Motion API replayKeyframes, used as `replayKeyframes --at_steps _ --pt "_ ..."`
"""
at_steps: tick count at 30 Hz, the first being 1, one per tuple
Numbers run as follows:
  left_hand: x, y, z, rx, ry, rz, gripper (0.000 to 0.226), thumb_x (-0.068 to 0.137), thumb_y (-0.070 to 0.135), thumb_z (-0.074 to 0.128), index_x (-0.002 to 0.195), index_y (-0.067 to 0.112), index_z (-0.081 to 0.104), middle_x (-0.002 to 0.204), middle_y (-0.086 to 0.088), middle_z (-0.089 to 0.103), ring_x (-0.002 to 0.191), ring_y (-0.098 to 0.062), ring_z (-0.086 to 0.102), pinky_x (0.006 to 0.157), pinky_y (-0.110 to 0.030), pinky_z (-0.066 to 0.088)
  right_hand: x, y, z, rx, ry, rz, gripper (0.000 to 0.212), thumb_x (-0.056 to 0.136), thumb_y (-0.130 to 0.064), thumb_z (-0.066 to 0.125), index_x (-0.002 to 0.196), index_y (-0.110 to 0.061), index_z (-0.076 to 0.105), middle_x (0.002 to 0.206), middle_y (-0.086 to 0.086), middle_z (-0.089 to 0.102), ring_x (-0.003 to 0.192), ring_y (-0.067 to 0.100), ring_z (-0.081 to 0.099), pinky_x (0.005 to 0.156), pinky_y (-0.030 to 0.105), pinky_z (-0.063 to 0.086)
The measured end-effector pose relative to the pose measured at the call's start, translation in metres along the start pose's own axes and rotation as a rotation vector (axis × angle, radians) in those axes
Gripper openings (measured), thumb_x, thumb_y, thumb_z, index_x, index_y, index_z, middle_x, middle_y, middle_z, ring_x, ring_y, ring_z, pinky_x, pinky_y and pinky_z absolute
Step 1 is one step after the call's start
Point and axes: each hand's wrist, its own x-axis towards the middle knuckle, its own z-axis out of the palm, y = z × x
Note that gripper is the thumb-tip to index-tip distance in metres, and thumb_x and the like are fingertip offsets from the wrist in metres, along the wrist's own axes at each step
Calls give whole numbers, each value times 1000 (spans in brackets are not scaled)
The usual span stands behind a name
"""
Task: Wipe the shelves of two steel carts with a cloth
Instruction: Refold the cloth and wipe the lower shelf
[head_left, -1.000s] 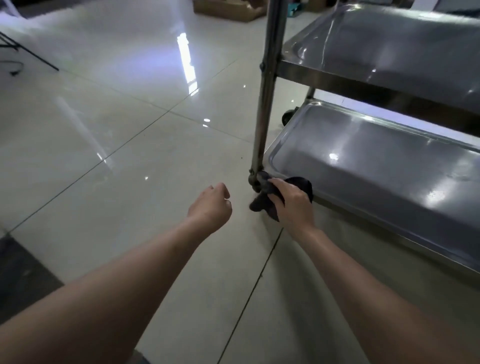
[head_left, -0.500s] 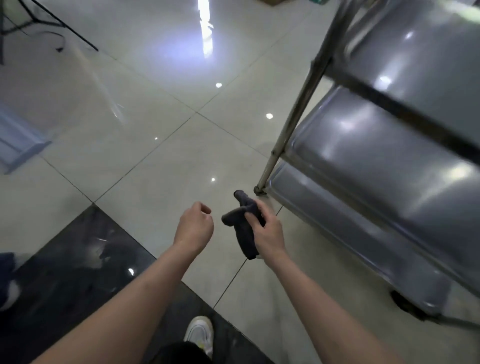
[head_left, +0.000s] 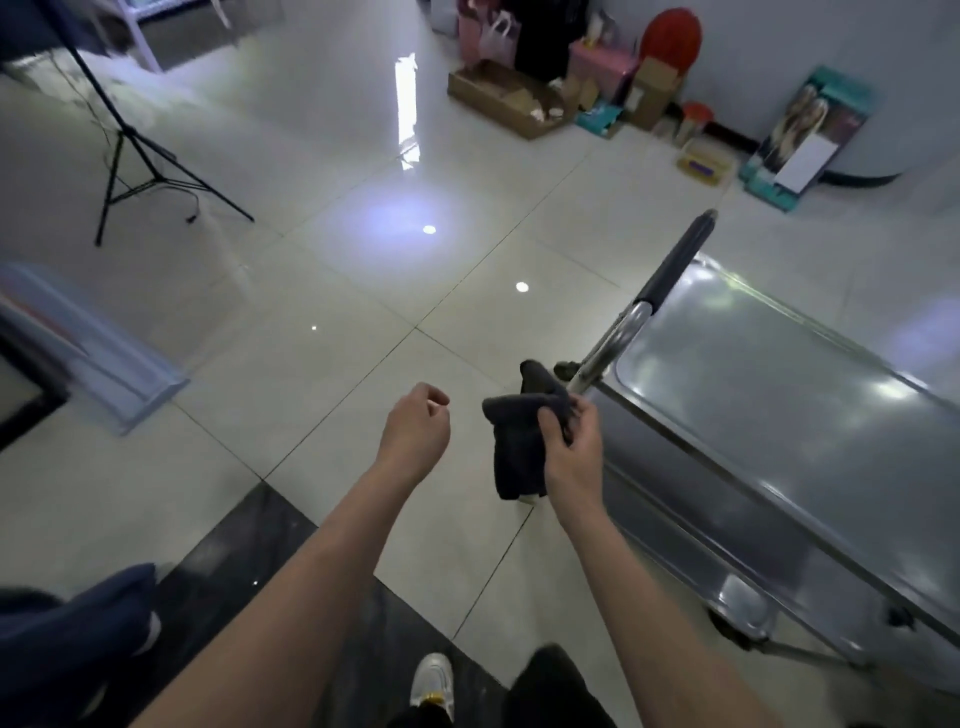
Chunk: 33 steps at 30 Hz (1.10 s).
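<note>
My right hand (head_left: 571, 457) grips a dark cloth (head_left: 519, 447) that hangs down in the air, just left of the steel cart. The steel cart (head_left: 769, 395) stands at the right; its shiny top shelf is seen from above, with a black-gripped handle (head_left: 675, 260) at its near-left end and lower shelves showing under the edge. My left hand (head_left: 415, 431) is a loose fist with nothing in it, hovering a short way left of the cloth. Only one cart is in view.
Glossy tiled floor (head_left: 311, 291) spreads ahead. A black tripod (head_left: 130, 156) stands at the far left, boxes and bags (head_left: 571, 88) line the back wall, and a pale frame (head_left: 93, 353) lies at the left. A dark floor strip and my shoes (head_left: 431, 680) are below.
The view has risen from the cart's lowest shelf to above its top shelf. My right hand has lifted the cloth off the shelf corner into the air; the left fist stays beside it.
</note>
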Motion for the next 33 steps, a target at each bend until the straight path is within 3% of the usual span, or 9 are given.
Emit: replayKeyframes --at_steps 3,7,12,17,21,24,28,33 --pt "17 39 -25 -14 21 52 22 98 13 42 113 19 58 102 -1 62 80 -12 58 57 -26 41 17 -43 8 33 59 -47 24 107 -26 60 130 -28 54 125 -7 71 113 0 66 95 26 55" --pt "57 84 -42 -57 37 116 23 97 11 42 110 19 58 95 -1 61 73 -14 57 56 -28 43 62 -76 14 37 135 -104 26 104 -36 62 129 -33 57 124 -5 71 120 13 65 106 46 54" --pt "145 143 -50 -47 42 189 22 97 11 43 108 21 59 96 0 62 75 -16 59 62 -29 45 150 -113 31 103 154 -128 19 108 -34 57 124 -44 57 123 -12 70 114 7 65 93 34 55" --pt "253 193 -77 122 92 256 21 96 14 45 107 23 61 105 -2 60 94 -19 59 77 -37 52 279 -168 71 238 189 -162 17 110 -32 51 124 -38 60 118 -9 70 106 10 68 93 42 60" --pt "335 234 -98 114 136 298 22 98 12 45 109 21 61 106 -2 61 89 -15 59 70 -31 42 372 -210 93 280 227 -207 17 110 -31 50 124 -35 60 119 -6 70 108 16 68 96 46 60" --pt "382 266 -94 51 158 351 21 100 13 46 113 19 61 104 2 62 89 -8 59 72 -30 45 429 -227 100 264 236 -213 16 109 -34 51 121 -38 61 120 -6 71 113 20 67 100 51 57" --pt "447 302 -80 -33 171 355 17 100 16 46 108 25 58 104 7 63 88 -6 60 76 -34 52 496 -237 105 266 280 -172 16 110 -31 51 118 -40 62 118 -9 72 111 17 68 96 44 58" --pt "548 359 -58 -83 55 399 17 102 14 45 107 23 59 101 8 64 84 -12 63 72 -32 51 586 -244 105 265 381 -172 16 111 -30 50 123 -34 61 120 -7 72 111 16 69 87 33 58"
